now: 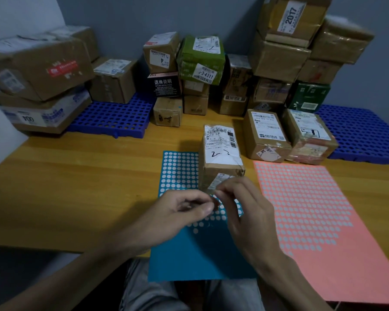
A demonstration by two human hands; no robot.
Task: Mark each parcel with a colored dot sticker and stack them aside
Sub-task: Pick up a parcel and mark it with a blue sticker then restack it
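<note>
A tall brown parcel with white labels stands upright on the far part of a blue dot sticker sheet. To the right of it a pink dot sticker sheet lies flat. My left hand and my right hand meet just in front of the parcel's near face. Their fingertips pinch a small dark dot sticker between them, over the blue sheet. The sticker is tiny and partly hidden by my fingers.
Two brown parcels sit behind the pink sheet. Blue plastic pallets lie at back left and back right. Stacked cartons line the wall. The wooden table ends at its front edge near my lap.
</note>
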